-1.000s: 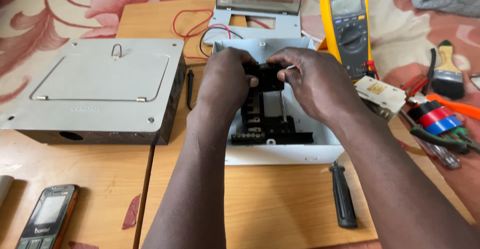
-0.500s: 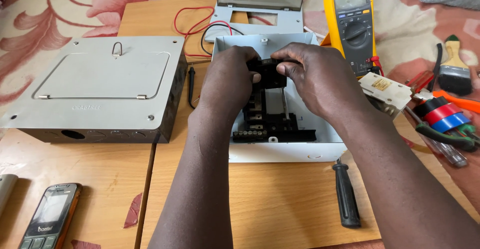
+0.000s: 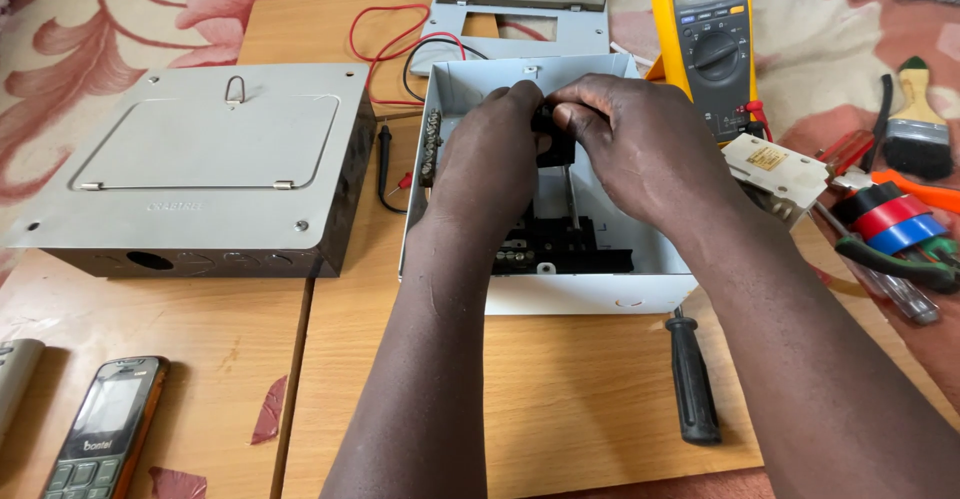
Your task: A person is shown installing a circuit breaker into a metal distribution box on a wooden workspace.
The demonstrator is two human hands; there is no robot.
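An open enclosure (image 3: 545,284) sits mid-tabletop (image 3: 560,399), with a closed metal box (image 3: 200,169) to its left, a multimeter (image 3: 705,34) behind-right, a screwdriver (image 3: 692,379) before it, and a phone (image 3: 105,439) at front-left.

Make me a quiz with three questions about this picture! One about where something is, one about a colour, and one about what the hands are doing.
1. Where does the mobile phone lie?
A. bottom left of the table
B. inside the open box
C. on the closed metal box

2. What colour is the multimeter casing?
A. green
B. yellow
C. white

3. What are the left hand and right hand doing?
A. resting flat on the table
B. holding a small black part together over the open white box
C. lifting the screwdriver

Answers:
1 A, it lies near the lower left corner.
2 B, its rim is yellow.
3 B, both hands' fingers meet on the black part.
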